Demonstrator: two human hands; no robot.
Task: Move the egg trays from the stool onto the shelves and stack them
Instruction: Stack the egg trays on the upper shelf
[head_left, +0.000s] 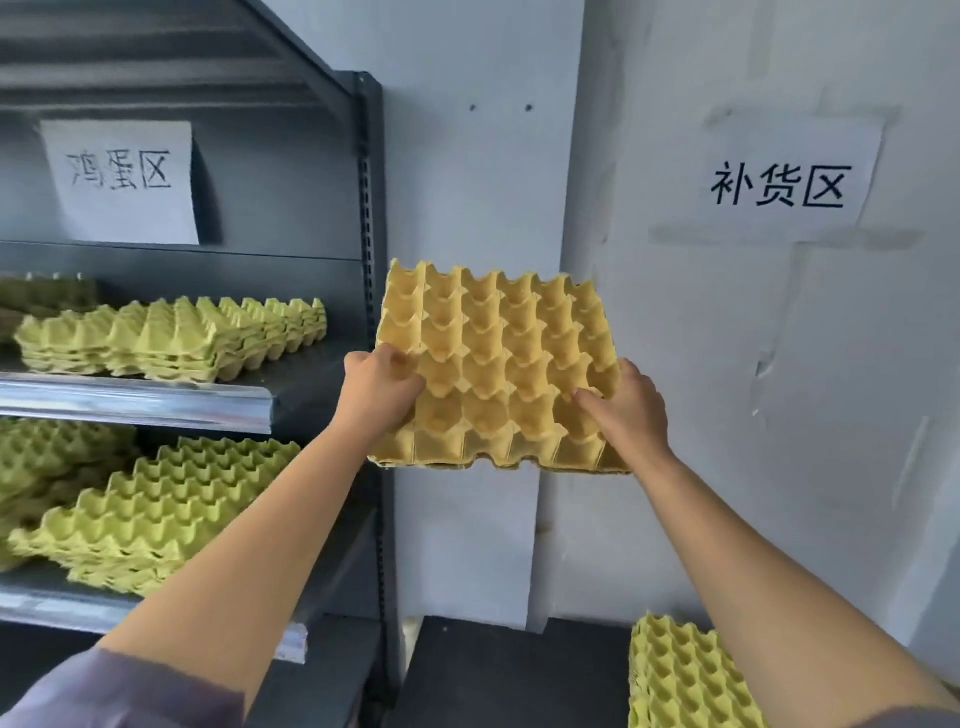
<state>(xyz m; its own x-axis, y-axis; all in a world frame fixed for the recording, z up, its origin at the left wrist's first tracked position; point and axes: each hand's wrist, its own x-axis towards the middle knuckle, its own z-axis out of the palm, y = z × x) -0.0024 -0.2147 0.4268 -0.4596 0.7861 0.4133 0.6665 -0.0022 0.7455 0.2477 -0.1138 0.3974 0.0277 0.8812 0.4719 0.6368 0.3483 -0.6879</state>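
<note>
I hold a yellow egg tray (498, 358) in the air in front of the white wall, just right of the shelf post. My left hand (382, 389) grips its left edge and my right hand (626, 405) grips its right edge near the front. A stack of yellow-green trays (171, 338) lies on the upper shelf (135, 402). Another stack (161, 509) lies on the shelf below. More trays (680, 675) sit low at the bottom right on a dark surface (509, 675); my right forearm covers part of them.
The dark metal shelf post (370, 260) stands just left of the held tray. A paper sign (124, 182) hangs at the back of the shelf and another sign (779, 182) is taped to the wall. More trays (47, 293) lie at the far left.
</note>
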